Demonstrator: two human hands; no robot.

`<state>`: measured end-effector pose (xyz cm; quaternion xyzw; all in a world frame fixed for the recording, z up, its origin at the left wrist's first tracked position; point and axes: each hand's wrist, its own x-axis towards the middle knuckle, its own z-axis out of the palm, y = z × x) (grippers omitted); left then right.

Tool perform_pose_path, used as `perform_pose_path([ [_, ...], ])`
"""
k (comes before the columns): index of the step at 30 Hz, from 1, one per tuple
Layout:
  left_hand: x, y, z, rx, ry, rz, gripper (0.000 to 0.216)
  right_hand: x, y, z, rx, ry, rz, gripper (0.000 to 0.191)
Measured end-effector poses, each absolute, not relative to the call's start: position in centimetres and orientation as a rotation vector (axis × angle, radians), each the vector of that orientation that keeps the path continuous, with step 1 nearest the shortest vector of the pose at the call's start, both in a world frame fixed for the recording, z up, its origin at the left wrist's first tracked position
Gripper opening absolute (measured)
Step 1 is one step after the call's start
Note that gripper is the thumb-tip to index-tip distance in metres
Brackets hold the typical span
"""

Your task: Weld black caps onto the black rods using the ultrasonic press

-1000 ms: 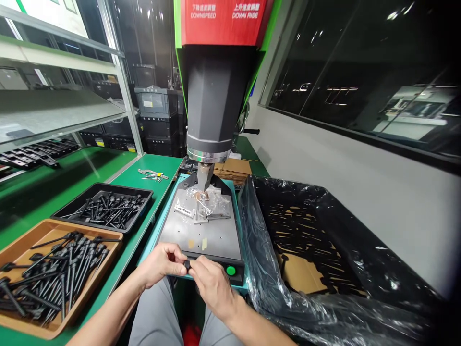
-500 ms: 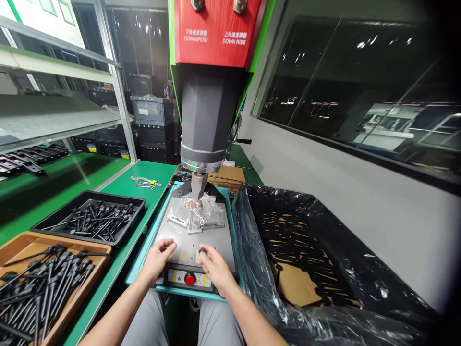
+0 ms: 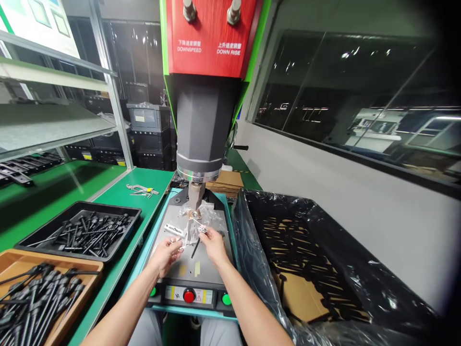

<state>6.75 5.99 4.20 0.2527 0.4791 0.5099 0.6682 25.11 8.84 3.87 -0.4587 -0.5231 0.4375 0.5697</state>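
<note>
Both my hands are on the grey machine plate [image 3: 211, 269], just in front of the horn tip [image 3: 195, 201] of a large press with a red panel. My right hand [image 3: 213, 245] pinches a thin black pin [image 3: 195, 248] by its head, and the shaft slants down to the left. My left hand [image 3: 164, 255] has its fingers curled together at the edge of the clear plastic film [image 3: 187, 228] that covers the metal fixture. What those fingers hold is not clear.
A black tray [image 3: 34, 239] and a brown tray [image 3: 14, 262] of black pins lie on the green bench at left. A bin lined with a black bag [image 3: 324, 269] stands right. A red button [image 3: 189, 295] and a green button [image 3: 226, 299] sit on the front panel. Hex keys [image 3: 142, 191] lie further back.
Both hands moved forward from the front panel to the fixture under the horn. The right hand carried the black pin along. My view tilted up.
</note>
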Motion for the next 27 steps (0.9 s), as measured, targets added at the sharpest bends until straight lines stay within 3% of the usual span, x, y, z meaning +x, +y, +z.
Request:
perform_pose_path([
  [9, 7.2, 5.5, 7.1, 0.712, 1.037, 1.208, 0.067, 24.5, 12.1, 6.5, -1.1, -1.37, 0.643, 0.029],
  [27, 6.7, 6.0, 6.6, 0.742, 1.074, 1.196, 0.077, 23.2, 16.4, 5.7, -1.038, -1.388, 0.767, 0.03],
])
